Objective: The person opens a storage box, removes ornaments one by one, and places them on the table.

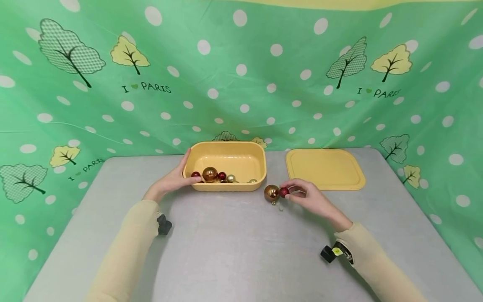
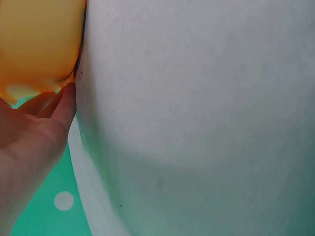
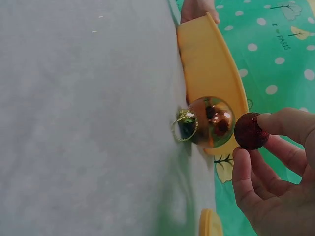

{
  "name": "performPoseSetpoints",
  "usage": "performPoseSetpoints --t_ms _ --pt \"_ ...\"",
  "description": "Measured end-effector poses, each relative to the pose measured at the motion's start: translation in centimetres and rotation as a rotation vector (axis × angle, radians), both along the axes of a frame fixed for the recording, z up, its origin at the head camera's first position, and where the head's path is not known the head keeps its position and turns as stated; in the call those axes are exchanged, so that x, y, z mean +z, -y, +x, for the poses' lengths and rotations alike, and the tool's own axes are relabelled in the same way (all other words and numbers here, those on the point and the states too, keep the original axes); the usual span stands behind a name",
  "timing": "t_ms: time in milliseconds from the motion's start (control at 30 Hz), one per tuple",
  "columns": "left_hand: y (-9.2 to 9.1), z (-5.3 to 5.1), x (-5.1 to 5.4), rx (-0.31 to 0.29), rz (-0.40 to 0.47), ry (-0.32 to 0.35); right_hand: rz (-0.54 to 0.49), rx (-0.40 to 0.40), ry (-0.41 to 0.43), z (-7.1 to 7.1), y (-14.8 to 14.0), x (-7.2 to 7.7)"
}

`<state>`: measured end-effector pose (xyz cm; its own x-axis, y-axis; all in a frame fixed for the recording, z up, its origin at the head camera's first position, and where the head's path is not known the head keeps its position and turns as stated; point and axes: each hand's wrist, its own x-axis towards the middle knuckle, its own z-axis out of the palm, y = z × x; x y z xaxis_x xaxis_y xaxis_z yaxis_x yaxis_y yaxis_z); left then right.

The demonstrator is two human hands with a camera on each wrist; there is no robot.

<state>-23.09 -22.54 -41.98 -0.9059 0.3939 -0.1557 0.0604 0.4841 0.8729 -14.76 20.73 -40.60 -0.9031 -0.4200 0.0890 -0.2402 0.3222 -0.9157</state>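
A yellow box stands at the back of the table with red, gold and pale balls at its near left side. The left hand grips the box's left end, thumb over the rim; in the left wrist view its fingers touch the box. Between thumb and fingers the right hand pinches a small dark red ball, also seen in the right wrist view. Right beside that ball, on the table, is a larger shiny gold ball with a gold cord loop.
A yellow lid lies flat at the back right of the grey table. Behind the table hangs a green dotted cloth. A small clear piece is near the gold ball.
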Motion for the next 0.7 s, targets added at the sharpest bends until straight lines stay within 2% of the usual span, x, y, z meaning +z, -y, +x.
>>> performPoseSetpoints --t_ms 133,467,700 --pt "0.0 0.0 -0.1 -0.001 0.009 -0.001 0.011 -0.010 -0.004 0.4 -0.7 -0.8" --pt "0.1 0.0 0.0 -0.006 0.034 0.004 0.136 -0.049 0.001 0.4 -0.9 -2.6" --pt "0.0 -0.1 -0.1 -0.004 0.032 0.007 0.152 -0.090 -0.037 0.4 -0.2 -3.0"
